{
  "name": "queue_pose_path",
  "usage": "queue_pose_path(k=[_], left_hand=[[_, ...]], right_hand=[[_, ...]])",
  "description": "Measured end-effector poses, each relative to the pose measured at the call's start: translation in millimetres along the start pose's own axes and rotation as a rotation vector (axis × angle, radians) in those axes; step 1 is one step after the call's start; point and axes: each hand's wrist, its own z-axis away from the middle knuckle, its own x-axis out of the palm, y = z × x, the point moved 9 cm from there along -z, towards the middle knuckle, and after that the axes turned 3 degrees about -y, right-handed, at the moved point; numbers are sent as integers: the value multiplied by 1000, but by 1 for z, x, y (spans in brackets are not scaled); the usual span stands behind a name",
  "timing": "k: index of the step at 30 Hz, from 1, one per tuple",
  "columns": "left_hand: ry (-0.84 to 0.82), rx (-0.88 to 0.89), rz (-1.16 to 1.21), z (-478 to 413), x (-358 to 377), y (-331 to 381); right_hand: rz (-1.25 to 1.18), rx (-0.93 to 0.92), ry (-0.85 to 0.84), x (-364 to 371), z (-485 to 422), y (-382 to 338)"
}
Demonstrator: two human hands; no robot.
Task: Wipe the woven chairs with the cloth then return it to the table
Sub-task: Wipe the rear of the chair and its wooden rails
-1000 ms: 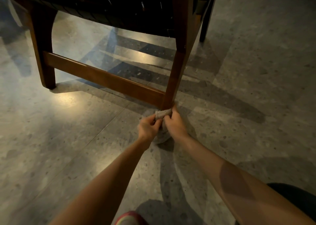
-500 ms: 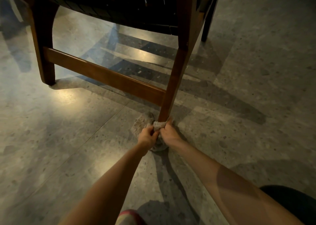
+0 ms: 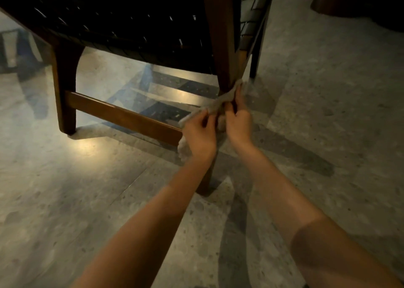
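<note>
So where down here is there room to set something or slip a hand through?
Open floor before the rail and right of the near leg. A hand could likely pass between rail and woven seat. Crowded at that leg: left hand and right hand grip the cloth.

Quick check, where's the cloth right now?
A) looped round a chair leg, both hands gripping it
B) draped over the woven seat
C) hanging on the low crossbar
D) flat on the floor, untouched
A: the cloth wraps round the chair leg, with the left hand and right hand each gripping an end.
</note>
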Motion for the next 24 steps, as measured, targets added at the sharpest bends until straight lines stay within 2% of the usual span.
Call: queue_pose_path(k=[3, 5, 10, 15, 19, 24], left_hand=[[-73, 40, 8, -38, 15, 26], [-159, 19, 21, -48, 28, 22], [-241, -8, -100, -33, 32, -13], [-319, -114, -220, -9, 20, -43], [-309, -180, -200, -10, 5, -34], [-235, -262, -56, -34, 8, -1]], right_hand=[[-62, -92, -82, -5, -31, -25], [-8, -110, -128, 0, -33, -26], [60, 137, -108, 3, -5, 18], [212, 209, -105, -1, 20, 29], [273, 205, -58, -9, 29, 22], [83, 121, -8, -12, -1, -13]])
